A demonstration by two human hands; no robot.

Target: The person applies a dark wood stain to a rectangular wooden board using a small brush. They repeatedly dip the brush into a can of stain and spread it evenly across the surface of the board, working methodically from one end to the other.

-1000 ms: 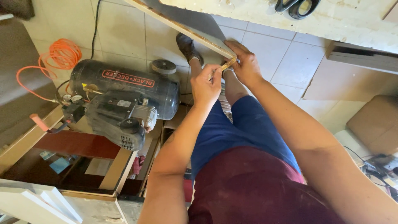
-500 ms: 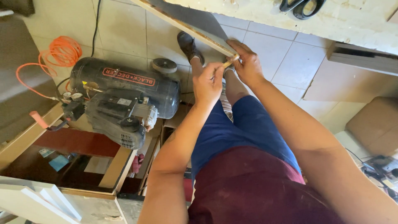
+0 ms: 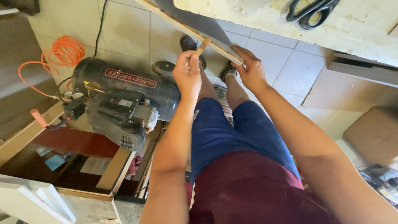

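Shifted left, left hand (image 3: 187, 74) grips brush (image 3: 201, 46) at board (image 3: 195, 31) edge.

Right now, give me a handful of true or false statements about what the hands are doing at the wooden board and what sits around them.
1. The left hand pinches a small wooden stick against the thin pale wooden board. True.
2. The right hand rests on the black air compressor. False: it grips the board's end.
3. The coiled orange hose lies on the tiled floor. True.
4. The black-handled scissors lie on the floor. False: they lie on the pale worktop.
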